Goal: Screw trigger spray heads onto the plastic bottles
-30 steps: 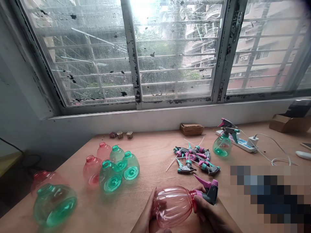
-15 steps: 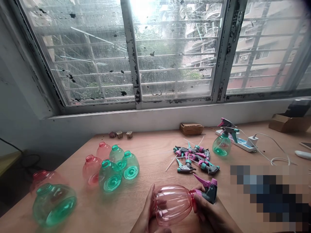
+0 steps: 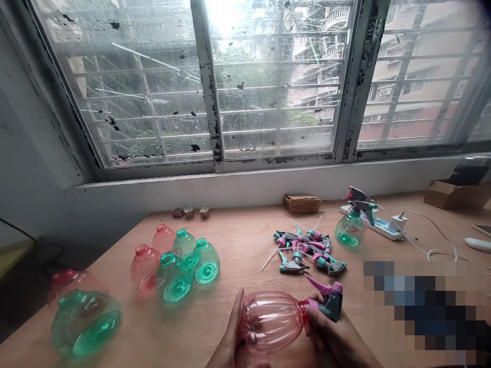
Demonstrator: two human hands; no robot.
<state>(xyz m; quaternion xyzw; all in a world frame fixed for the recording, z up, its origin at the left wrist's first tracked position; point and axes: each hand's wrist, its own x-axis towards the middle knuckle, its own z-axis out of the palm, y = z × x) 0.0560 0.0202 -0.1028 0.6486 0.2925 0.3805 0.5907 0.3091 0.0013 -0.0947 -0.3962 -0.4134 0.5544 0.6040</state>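
Note:
A clear pink bottle (image 3: 272, 322) lies sideways between my hands, its neck pointing right. My left hand (image 3: 232, 332) is closed round the bottle's base, with some of its fingers hidden behind and below. At the neck, my right hand (image 3: 326, 324) grips the pink collar of a black and pink spray head (image 3: 332, 299), which sits on the bottle's mouth; whether its thread is fully tightened I cannot tell. Just beyond lies a pile of loose spray heads (image 3: 303, 248) in pink, teal and grey, some with thin white tubes.
Open-necked green bottles (image 3: 174, 278) and pink bottles (image 3: 143, 266) stand at the left. A green bottle (image 3: 349, 230) with a spray head stands near a white power strip (image 3: 383, 227). Cardboard boxes (image 3: 303, 203) and small cubes (image 3: 204, 213) lie along the back. The right foreground is pixelated.
The bottle has turned very slightly in my hands, and the fingers of my left hand have shifted a little round its base. The things on the table have stayed put.

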